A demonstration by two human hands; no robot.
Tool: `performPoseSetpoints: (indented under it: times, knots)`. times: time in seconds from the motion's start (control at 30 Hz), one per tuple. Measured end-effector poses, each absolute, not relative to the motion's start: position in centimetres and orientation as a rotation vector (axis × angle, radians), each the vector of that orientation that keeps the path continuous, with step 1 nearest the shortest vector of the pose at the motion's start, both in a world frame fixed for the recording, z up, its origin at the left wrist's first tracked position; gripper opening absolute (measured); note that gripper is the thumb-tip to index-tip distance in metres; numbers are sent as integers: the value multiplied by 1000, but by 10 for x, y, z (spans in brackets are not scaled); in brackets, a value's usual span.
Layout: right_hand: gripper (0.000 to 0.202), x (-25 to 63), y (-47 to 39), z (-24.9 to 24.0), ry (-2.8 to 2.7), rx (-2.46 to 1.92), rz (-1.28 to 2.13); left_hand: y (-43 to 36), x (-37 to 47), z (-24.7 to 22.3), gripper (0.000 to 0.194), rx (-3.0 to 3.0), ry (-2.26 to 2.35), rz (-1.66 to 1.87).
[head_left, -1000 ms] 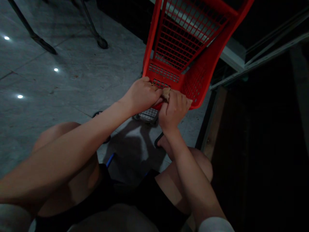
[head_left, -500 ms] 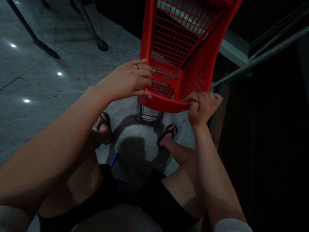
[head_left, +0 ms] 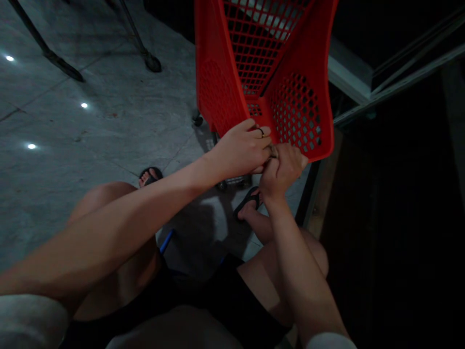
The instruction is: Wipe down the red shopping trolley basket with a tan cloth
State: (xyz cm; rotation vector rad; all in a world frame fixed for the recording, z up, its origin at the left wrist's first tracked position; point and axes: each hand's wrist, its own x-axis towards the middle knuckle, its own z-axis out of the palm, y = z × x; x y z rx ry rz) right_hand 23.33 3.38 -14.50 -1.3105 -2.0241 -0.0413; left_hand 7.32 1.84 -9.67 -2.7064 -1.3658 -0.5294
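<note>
A red plastic shopping cart basket (head_left: 221,99) with mesh walls stands in front of me, turned at an angle. At its near edge my left hand (head_left: 245,149) has its fingers curled, right against the other hand. My right hand (head_left: 282,167) is closed beside it, at the same edge. A small brownish piece (head_left: 272,152) shows between the two hands, and most of it is hidden by the fingers.
Dark metal legs, one with a caster (head_left: 152,63), stand on the grey tiled floor (head_left: 109,121) at the upper left. A pale metal frame (head_left: 352,82) runs along the right. My sandalled feet are below the basket, and a blue bar (head_left: 167,241) shows between my legs.
My left hand has moved right, off the basket's left corner, to meet my right hand, which has shifted left. The basket has turned, showing more of its left outer wall.
</note>
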Motion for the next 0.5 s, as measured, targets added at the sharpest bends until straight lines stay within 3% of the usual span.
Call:
performPoseSetpoints:
  times: [0.13, 0.33, 0.5]
  knots:
    - [23, 252, 39, -140, -2023, -1266, 3, 22, 79, -99, 27, -2735, -1368, -621]
    - [19, 276, 48, -132, -2227, -1089, 13, 42, -12, -87, 60, -2553, -1584, -541]
    - [29, 298, 74, -125, -2264, -1148, 83, 45, -66, -85, 54, -2550, -1620, -755]
